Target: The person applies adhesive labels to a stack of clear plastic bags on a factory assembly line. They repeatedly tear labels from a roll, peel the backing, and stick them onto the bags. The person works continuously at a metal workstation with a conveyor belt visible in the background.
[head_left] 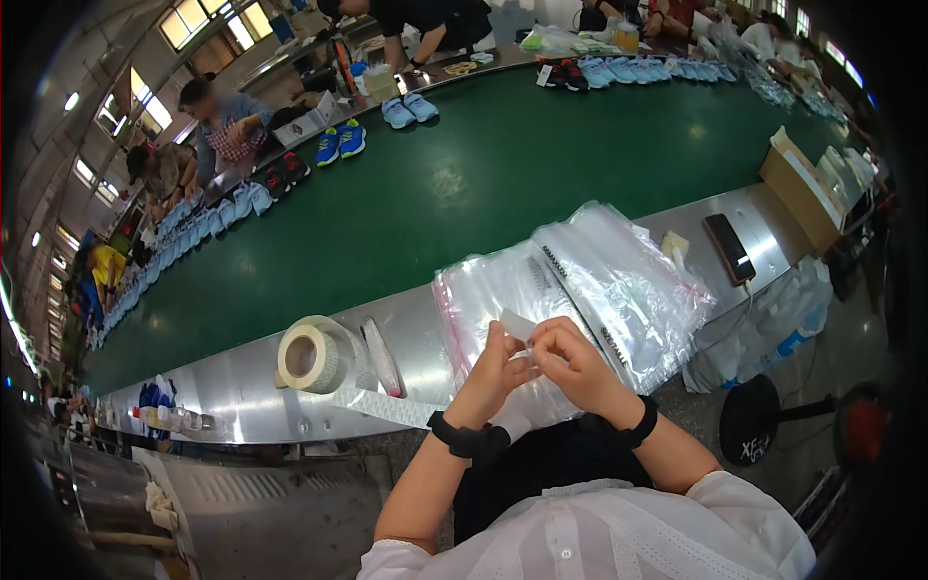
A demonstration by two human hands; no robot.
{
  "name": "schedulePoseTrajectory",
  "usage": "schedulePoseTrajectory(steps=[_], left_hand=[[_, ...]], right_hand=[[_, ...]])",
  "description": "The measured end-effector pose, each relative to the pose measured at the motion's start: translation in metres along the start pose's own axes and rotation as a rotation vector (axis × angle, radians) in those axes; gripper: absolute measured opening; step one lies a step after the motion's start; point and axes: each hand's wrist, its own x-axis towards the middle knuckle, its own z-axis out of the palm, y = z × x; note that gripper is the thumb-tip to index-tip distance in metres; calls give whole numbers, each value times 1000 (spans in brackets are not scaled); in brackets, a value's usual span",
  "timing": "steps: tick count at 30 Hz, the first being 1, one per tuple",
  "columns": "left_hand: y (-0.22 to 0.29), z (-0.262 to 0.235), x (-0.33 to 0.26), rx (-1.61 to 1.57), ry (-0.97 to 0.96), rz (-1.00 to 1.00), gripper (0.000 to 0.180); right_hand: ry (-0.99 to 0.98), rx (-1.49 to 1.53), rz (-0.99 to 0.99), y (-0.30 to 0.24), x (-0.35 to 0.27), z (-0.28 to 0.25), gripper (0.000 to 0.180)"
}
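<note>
Close together over the clear plastic bags (619, 275), both hands have their fingers bent inward. A small white label (517, 325) sticks up between the fingertips. My left hand (497, 367) pinches at its left side, and my right hand (572, 362) grips its right side; the exact finger contact is partly hidden. From a roll of white labels (307, 358) standing on the metal ledge, a label strip (387, 406) runs to my left wrist and passes behind it. The bags lie in two overlapping stacks with pink edges.
A green conveyor belt (445, 193) stretches beyond the metal ledge, with rows of shoes (619, 70) along its far side. On the right are a phone (729, 248) with a cable and a cardboard box (802, 193). Several people work across the belt. A bottle (174, 419) lies left.
</note>
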Motion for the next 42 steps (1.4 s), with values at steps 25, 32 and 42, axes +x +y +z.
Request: schedulePoseTrajectory(steps=[25, 32, 42], left_hand=[[-44, -36, -57, -24, 114, 107, 64], [-37, -26, -64, 89, 137, 109, 51], [-42, -33, -61, 193, 135, 99, 52]], right_hand=[[925, 256, 240, 17, -47, -137, 10], [1146, -565, 94, 24, -59, -144, 23], [16, -1108, 15, 31, -8, -80, 36]])
